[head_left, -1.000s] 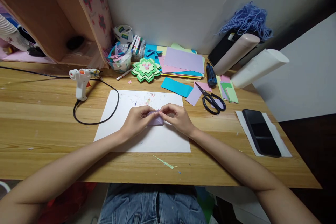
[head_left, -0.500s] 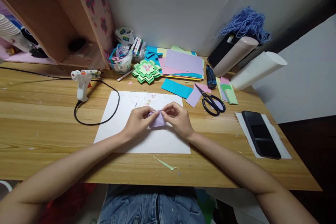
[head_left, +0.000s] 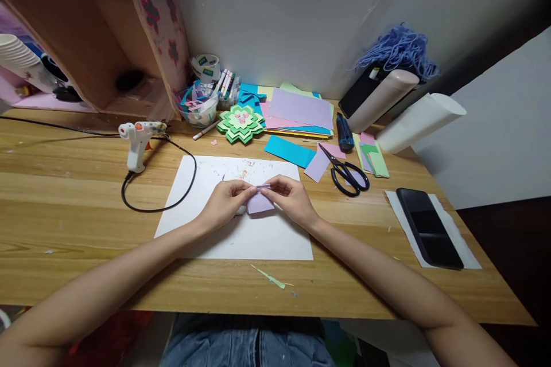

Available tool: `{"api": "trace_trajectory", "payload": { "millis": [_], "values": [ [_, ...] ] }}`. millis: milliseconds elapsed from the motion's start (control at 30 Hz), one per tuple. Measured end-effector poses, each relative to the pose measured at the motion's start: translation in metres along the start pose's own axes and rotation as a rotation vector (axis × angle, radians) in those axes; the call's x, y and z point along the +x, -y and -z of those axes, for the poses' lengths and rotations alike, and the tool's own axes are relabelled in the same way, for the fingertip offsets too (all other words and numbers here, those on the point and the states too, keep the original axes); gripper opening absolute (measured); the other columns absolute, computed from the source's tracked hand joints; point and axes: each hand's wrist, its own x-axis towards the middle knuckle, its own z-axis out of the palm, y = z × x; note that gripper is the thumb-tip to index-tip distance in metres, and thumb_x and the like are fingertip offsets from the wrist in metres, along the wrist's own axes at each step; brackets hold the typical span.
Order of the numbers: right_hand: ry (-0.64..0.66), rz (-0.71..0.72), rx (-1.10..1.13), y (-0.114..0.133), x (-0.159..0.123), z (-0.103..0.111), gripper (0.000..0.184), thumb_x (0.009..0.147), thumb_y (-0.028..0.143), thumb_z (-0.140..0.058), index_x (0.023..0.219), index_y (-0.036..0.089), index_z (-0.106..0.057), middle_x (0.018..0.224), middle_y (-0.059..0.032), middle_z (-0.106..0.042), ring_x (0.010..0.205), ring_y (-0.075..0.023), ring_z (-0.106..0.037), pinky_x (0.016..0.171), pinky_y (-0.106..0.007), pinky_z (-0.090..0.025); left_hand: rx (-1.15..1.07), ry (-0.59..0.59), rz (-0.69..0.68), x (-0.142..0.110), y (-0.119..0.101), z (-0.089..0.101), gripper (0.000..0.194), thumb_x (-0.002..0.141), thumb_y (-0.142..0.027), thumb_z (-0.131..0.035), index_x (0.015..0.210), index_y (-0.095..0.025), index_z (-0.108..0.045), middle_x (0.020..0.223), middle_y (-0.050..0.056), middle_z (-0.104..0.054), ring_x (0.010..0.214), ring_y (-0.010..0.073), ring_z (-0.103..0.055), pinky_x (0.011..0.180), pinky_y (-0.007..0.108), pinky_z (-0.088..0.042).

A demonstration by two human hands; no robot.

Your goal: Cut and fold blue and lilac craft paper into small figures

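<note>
Between my two hands is a small piece of purple paper point(head_left: 260, 204), its far edge folded over into a narrow strip. My left hand point(head_left: 227, 199) pinches that folded edge at its left end, thumb on top. At the other end my right hand point(head_left: 290, 199) pinches it with thumb and fingers. Both hands are over a white sheet point(head_left: 198, 241) marked with specks of colour. Parts of the fingers behind the fold are hidden.
Left of the sheet stands a white glue gun point(head_left: 136, 146) with its black cord curling onto the paper. Black-handled scissors point(head_left: 349, 176) lie on purple scraps at the right. Behind are a layered green paper flower point(head_left: 240, 124) and stacked coloured paper point(head_left: 301, 109). A phone point(head_left: 428, 227) lies far right.
The purple paper now lies flatter, and a narrow fold shows along its far edge. Both hands still pinch it, with the fingers slightly shifted. The whole view has moved a little.
</note>
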Motion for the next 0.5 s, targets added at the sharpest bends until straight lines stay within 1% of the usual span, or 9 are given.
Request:
{"api": "trace_trajectory", "payload": {
  "millis": [67, 133, 200, 233, 267, 333, 400, 433, 500],
  "values": [
    [-0.025, 0.041, -0.051, 0.000, 0.000, 0.000, 0.017, 0.075, 0.033, -0.066, 0.076, 0.017, -0.063, 0.074, -0.0028, -0.065, 0.069, -0.0140, -0.062, 0.063, -0.026, -0.051, 0.012, -0.041, -0.009, 0.000, 0.002, 0.001, 0.032, 0.075, -0.046, -0.060, 0.074, -0.015, -0.066, 0.068, 0.004, -0.066, 0.062, 0.0138, -0.056, 0.057, 0.024, -0.042],
    [-0.086, 0.117, -0.118, 0.002, -0.001, 0.002, 0.013, 0.077, 0.031, -0.064, 0.078, 0.018, -0.065, 0.076, -0.0036, -0.067, 0.072, -0.0155, -0.063, 0.065, -0.028, -0.052, -0.032, -0.107, -0.027, 0.001, 0.003, 0.003, 0.033, 0.075, -0.047, -0.060, 0.076, -0.015, -0.065, 0.074, 0.005, -0.067, 0.068, 0.0155, -0.060, 0.063, 0.026, -0.045],
    [-0.180, 0.247, -0.198, 0.004, -0.004, 0.005, 0.009, 0.079, 0.026, -0.063, 0.083, 0.020, -0.067, 0.080, -0.0044, -0.069, 0.076, -0.0170, -0.064, 0.068, -0.030, -0.053, -0.120, -0.159, -0.005, 0.002, 0.000, 0.006, 0.038, 0.077, -0.051, -0.056, 0.081, -0.014, -0.063, 0.077, 0.007, -0.068, 0.071, 0.0174, -0.064, 0.068, 0.029, -0.048],
    [-0.216, 0.338, -0.243, 0.005, -0.005, 0.007, 0.009, 0.079, 0.023, -0.062, 0.086, 0.022, -0.068, 0.083, -0.0045, -0.070, 0.078, -0.0178, -0.065, 0.071, -0.032, -0.053, -0.173, -0.144, 0.042, 0.002, -0.002, 0.008, 0.044, 0.078, -0.055, -0.052, 0.080, -0.013, -0.063, 0.075, 0.008, -0.068, 0.068, 0.0184, -0.065, 0.067, 0.031, -0.049],
    [-0.229, 0.436, -0.285, 0.006, -0.006, 0.010, 0.012, 0.080, 0.020, -0.062, 0.088, 0.023, -0.069, 0.085, -0.0045, -0.071, 0.080, -0.0186, -0.065, 0.073, -0.034, -0.053, -0.224, -0.093, 0.108, 0.002, -0.004, 0.009, 0.050, 0.079, -0.059, -0.047, 0.078, -0.012, -0.063, 0.070, 0.009, -0.068, 0.062, 0.0191, -0.065, 0.064, 0.032, -0.049],
    [-0.180, 0.610, -0.360, 0.007, -0.008, 0.014, 0.020, 0.080, 0.014, -0.060, 0.095, 0.026, -0.068, 0.088, -0.0040, -0.072, 0.085, -0.0202, -0.066, 0.077, -0.037, -0.053, -0.306, 0.065, 0.234, 0.001, -0.010, 0.011, 0.059, 0.079, -0.064, -0.041, 0.070, -0.009, -0.063, 0.062, 0.011, -0.067, 0.052, 0.0195, -0.063, 0.060, 0.034, -0.049],
    [-0.082, 0.723, -0.434, 0.009, -0.009, 0.017, 0.026, 0.082, 0.013, -0.057, 0.101, 0.027, -0.067, 0.091, -0.0035, -0.072, 0.090, -0.0209, -0.066, 0.078, -0.039, -0.054, -0.362, 0.177, 0.277, -0.001, -0.016, 0.012, 0.055, 0.078, -0.060, -0.049, 0.069, -0.009, -0.066, 0.065, 0.012, -0.068, 0.054, 0.0195, -0.065, 0.065, 0.034, -0.050],
    [-0.040, 0.759, -0.475, 0.010, -0.009, 0.018, 0.027, 0.083, 0.013, -0.055, 0.103, 0.028, -0.066, 0.092, -0.0031, -0.072, 0.093, -0.0209, -0.065, 0.078, -0.039, -0.055, -0.377, 0.192, 0.271, -0.001, -0.017, 0.013, 0.048, 0.077, -0.055, -0.055, 0.071, -0.009, -0.067, 0.069, 0.013, -0.070, 0.058, 0.0192, -0.066, 0.070, 0.034, -0.050],
    [0.011, 0.812, -0.560, 0.011, -0.008, 0.017, 0.028, 0.084, 0.013, -0.054, 0.104, 0.027, -0.066, 0.095, -0.0024, -0.072, 0.097, -0.0203, -0.064, 0.079, -0.038, -0.055, -0.392, 0.181, 0.262, -0.002, -0.017, 0.013, 0.034, 0.072, -0.045, -0.066, 0.072, -0.010, -0.068, 0.076, 0.012, -0.072, 0.065, 0.0188, -0.067, 0.077, 0.033, -0.050]
  ]
}}
